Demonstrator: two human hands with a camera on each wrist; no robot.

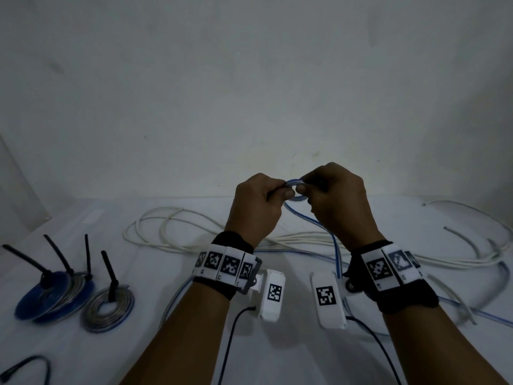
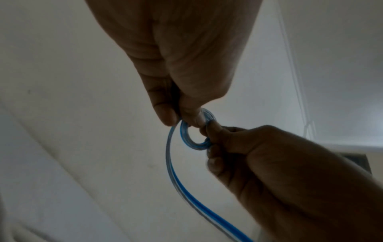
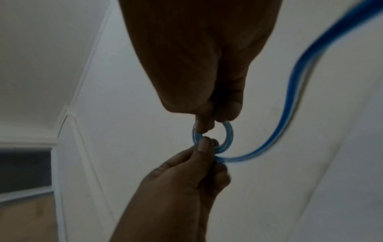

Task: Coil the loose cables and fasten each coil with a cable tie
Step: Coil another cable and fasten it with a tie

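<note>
Fingers of the left hand and fingers of the right hand are clamped on opposite sides of a small blue coil, held in the air above the desk in front of a pale wall. In the left wrist view, the left thumb and forefinger pinch the upper edge of the coil while the right fingertips grip its lower right side; in the right wrist view, the right fingers hold the top of the ring and the left fingers close on its bottom. From the coil, the loose run of blue cable drops between the two wrists to the desk and trails away to the right of the coil. Below and behind the coil, a white cable lies in wide, slack loops across the desk, stretching well to either side. Far to the left of the coil, near the desk's edge, sit finished coils: a blue and grey stack and, just beside it, a grey coil, each with black cable ties sticking upward. Both wrists wear black bands carrying white marker tags, with white camera units hanging beneath. A dark cable loop lies at the lower left, well apart from the coil.
</note>
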